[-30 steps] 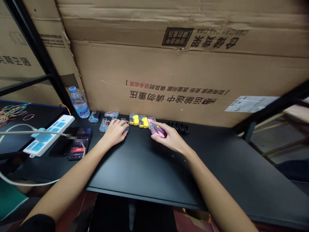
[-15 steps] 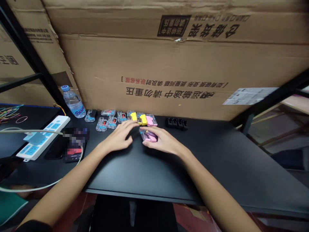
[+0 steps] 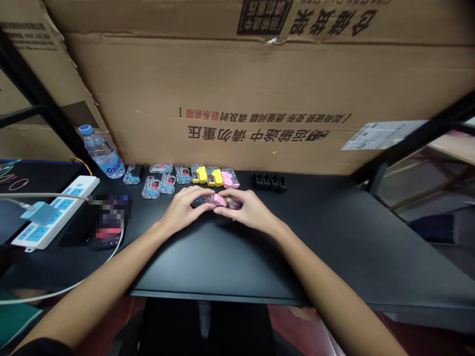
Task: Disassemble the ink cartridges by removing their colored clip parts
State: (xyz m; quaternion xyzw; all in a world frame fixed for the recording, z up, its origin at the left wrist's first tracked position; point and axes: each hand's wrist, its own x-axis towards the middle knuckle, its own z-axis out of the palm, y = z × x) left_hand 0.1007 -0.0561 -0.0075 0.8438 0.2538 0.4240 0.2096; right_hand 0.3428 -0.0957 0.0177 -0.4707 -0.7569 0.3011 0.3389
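A small clear-and-pink plastic piece (image 3: 218,200) is held between both hands over the black table. Closed on its left end is my left hand (image 3: 185,206), thumb below and fingers above. My right hand (image 3: 250,210) pinches the right end, so the fingertips of both hands nearly meet. Beyond them on the table lie a similar pink piece (image 3: 230,179) and two yellow ones (image 3: 200,174), side by side. Several clear pieces with red and blue parts (image 3: 151,188) lie to their left. The fingers partly cover the held piece, so its exact kind is unclear.
A black slotted holder (image 3: 269,182) lies at the back right. On the left are a water bottle (image 3: 104,153), a white power strip (image 3: 55,212), a phone (image 3: 109,222) and a white cable (image 3: 104,262). A cardboard sheet (image 3: 222,79) stands behind the black table (image 3: 222,262).
My left hand has moved right and taken hold of the pink piece, which was in my right hand alone. The piece has been turned, and the view has shifted slightly.
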